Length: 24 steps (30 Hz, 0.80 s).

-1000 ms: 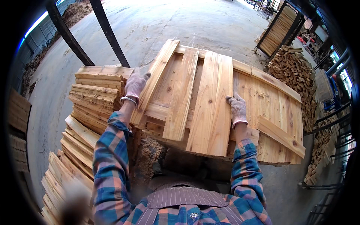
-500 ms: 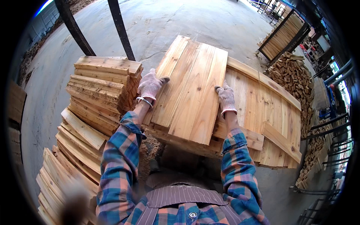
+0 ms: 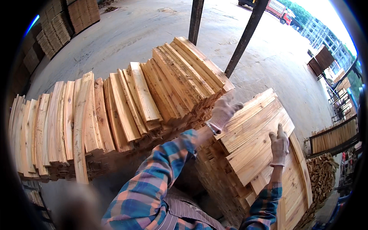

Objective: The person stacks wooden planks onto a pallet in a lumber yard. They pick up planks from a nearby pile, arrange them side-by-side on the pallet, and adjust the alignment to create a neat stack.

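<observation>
My left hand (image 3: 223, 112), in a pale knit glove, hovers at the left edge of a panel of light wooden boards (image 3: 255, 136). It holds nothing; its fingers are apart and a little blurred. Over the right part of the same panel is my right hand (image 3: 280, 147), gloved too, its fingers stretched out toward the far side and nothing gripped. These boards lie side by side on top of a tall stack of wood (image 3: 218, 168). To the left, close to my left hand, runs a long row of rough planks (image 3: 149, 92), piled in layers, with uneven ends.
Two dark metal posts (image 3: 245, 38) rise behind the plank row. A rack of thin slats (image 3: 333, 138) and a heap of short wood pieces (image 3: 322, 180) stand on the right. Stacked timber (image 3: 53, 34) is at the far left; a red truck (image 3: 281, 13) is far off.
My view has swung left, bringing more of the plank row into sight. My left hand has come off the panel's left edge; my right hand now reaches over the panel from its right edge.
</observation>
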Available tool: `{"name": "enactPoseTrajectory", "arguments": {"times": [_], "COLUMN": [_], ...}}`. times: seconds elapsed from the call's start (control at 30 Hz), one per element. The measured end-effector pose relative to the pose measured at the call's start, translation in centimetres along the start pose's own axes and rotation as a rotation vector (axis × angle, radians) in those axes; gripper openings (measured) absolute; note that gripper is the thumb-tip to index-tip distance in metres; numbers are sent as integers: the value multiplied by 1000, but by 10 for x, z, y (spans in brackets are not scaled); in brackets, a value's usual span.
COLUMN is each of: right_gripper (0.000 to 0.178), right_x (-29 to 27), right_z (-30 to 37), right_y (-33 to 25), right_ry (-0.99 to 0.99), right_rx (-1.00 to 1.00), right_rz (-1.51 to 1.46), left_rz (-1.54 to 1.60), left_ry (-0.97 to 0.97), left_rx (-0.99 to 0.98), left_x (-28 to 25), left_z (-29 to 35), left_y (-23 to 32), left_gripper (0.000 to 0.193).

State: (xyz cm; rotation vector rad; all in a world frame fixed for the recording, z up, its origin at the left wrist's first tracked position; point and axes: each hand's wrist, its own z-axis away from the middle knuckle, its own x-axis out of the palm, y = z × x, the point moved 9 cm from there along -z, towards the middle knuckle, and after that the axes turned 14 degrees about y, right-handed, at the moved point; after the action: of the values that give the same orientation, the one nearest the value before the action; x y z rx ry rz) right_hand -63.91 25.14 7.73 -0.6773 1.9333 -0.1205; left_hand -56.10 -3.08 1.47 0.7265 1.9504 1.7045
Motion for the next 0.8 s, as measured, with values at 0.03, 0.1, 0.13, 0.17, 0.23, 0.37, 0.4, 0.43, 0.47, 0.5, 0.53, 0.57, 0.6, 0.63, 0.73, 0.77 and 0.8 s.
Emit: {"name": "enactPoseTrajectory", "arguments": {"times": [0.03, 0.1, 0.13, 0.17, 0.23, 0.37, 0.4, 0.43, 0.47, 0.5, 0.53, 0.57, 0.6, 0.63, 0.73, 0.77, 0.8], "right_gripper": [63, 71, 71, 73, 81, 85, 85, 84, 83, 82, 78, 75, 71, 67, 76, 75, 75], "right_x": [12, 54, 81, 116, 182, 237, 237, 240, 241, 243, 238, 227, 232, 231, 296, 305, 309], "right_z": [-4, -7, -7, -12, -19, 0, 7, 22, 35, 47, 51, 57, 52, 35, 33, 45, 60], "right_y": [-42, -125, -162, -195, -243, -298, -300, -308, -313, -319, -340, -360, -361, -357, -342, -347, -352], "right_ry": [-27, -102, -169, -242, -394, -441, -422, -474, -528, -608, -567, -546, -542, -439, -760, -839, -927], "right_rx": [-120, -368, -462, -491, -414, -199, -145, -193, -245, -302, -456, -608, -579, -445, -14, -73, -75], "right_rz": [-141, -146, -142, -57, 105, 190, 267, 265, 261, 179, -31, -324, -358, -476, -384, -361, -457], "left_rz": [89, 446, 539, 325, 433, 575, 673, 911, 939, 847, 752, 904, 1149, 1080, 1042, 1009, 928], "left_ry": [110, 366, 471, 512, 471, 384, 389, 445, 464, 479, 415, 379, 270, 376, 320, 289, 329], "left_rx": [-83, -117, -121, -210, -374, -461, -506, -578, -632, -613, -616, -746, -725, -791, -828, -718, -676], "left_x": [-41, -118, -152, -178, -199, -198, -197, -198, -200, -208, -211, -207, -205, -212, -219, -226, -237], "left_z": [2, -12, -18, -29, -46, -74, -75, -73, -70, -67, -65, -58, -60, -55, -55, -58, -54], "left_y": [-13, -29, -42, -62, -102, -139, -145, -152, -158, -162, -166, -177, -174, -192, -206, -197, -191], "left_gripper": [91, 96, 99, 93, 91, 83, 77, 66, 55, 44, 34, 36, 37, 41, 49, 51, 52]}}
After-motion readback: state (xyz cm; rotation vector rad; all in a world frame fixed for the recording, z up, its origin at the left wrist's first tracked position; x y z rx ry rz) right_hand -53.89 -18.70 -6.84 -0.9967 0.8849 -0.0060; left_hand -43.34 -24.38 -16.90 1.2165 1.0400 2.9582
